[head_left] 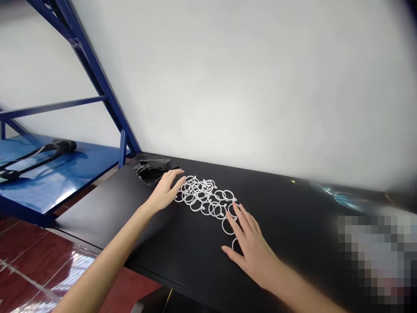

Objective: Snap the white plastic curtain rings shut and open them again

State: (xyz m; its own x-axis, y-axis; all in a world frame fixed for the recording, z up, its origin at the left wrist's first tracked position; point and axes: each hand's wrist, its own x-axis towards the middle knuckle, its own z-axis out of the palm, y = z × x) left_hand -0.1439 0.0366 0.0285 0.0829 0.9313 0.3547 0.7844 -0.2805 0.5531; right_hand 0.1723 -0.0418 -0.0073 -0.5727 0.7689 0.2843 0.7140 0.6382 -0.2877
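The rings [205, 198] lie heaped on the bench [293, 217]. The left hand [166, 191] rests open against one end, the right hand [250, 248] flat on the other, neither gripping. A hasty sweep might knock some off.

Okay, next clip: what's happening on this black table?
A person has both hands open on a black table, at a spread of white rings. The left hand touches its far end; the right hand covers the near end. A crumpled black bag lies just beyond the left hand.
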